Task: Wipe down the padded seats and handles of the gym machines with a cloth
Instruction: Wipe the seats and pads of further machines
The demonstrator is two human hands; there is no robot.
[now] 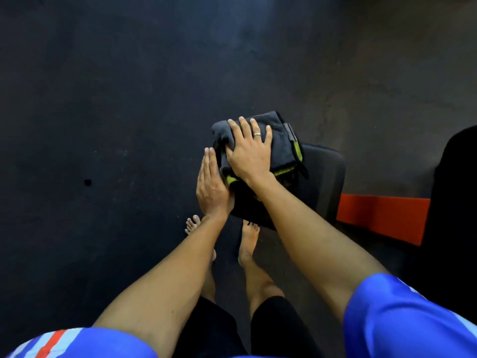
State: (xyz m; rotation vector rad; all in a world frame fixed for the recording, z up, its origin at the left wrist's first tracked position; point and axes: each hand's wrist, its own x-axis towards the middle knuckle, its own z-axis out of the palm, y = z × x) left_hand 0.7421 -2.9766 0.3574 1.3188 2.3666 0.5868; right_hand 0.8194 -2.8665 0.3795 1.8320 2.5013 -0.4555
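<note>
A folded dark grey cloth [280,144] with a yellow-green edge lies on a black padded seat [324,177] in the middle of the view. My right hand [249,151] presses flat on top of the cloth, fingers spread and straight, a ring on one finger. My left hand [210,186] rests with straight fingers against the left side of the seat, beside the cloth. The part of the seat under the cloth and both hands is hidden.
An orange machine frame bar [382,218] runs right of the seat, and another black pad [456,197] stands at the right edge. Dark rubber floor [116,125] spreads to the left and beyond. My bare feet [247,241] stand just below the seat.
</note>
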